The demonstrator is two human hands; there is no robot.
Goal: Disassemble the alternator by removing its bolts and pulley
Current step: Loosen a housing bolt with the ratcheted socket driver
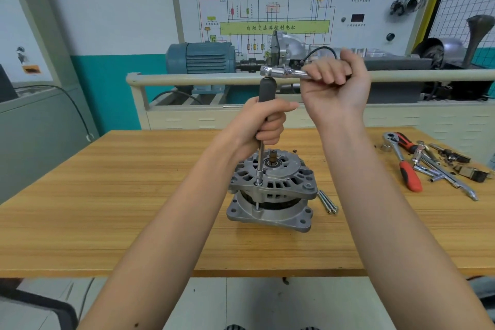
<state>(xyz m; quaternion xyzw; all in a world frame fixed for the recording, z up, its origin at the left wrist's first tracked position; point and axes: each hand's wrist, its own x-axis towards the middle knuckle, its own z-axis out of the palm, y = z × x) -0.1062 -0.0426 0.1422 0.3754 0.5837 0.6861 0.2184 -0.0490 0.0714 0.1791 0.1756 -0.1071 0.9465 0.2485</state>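
Observation:
A grey alternator (278,187) stands upright on the wooden table (107,195), its shaft bare at the top with no pulley on it. A long extension bar (259,163) with a dark grip runs straight down to a socket seated on a bolt at the housing's left rim. My left hand (263,126) grips the bar's dark handle. My right hand (334,80) grips the handle of a chrome ratchet (281,72) fixed on top of the bar, its handle pointing right. Several long bolts (328,202) lie on the table just right of the alternator.
A red-handled ratchet (404,166), sockets, bars and small parts (442,166) lie at the table's right end. Behind the table stands a training rig with a blue motor (201,57), a rail (187,78) and a wiring board. A grey cabinet (40,128) is at left.

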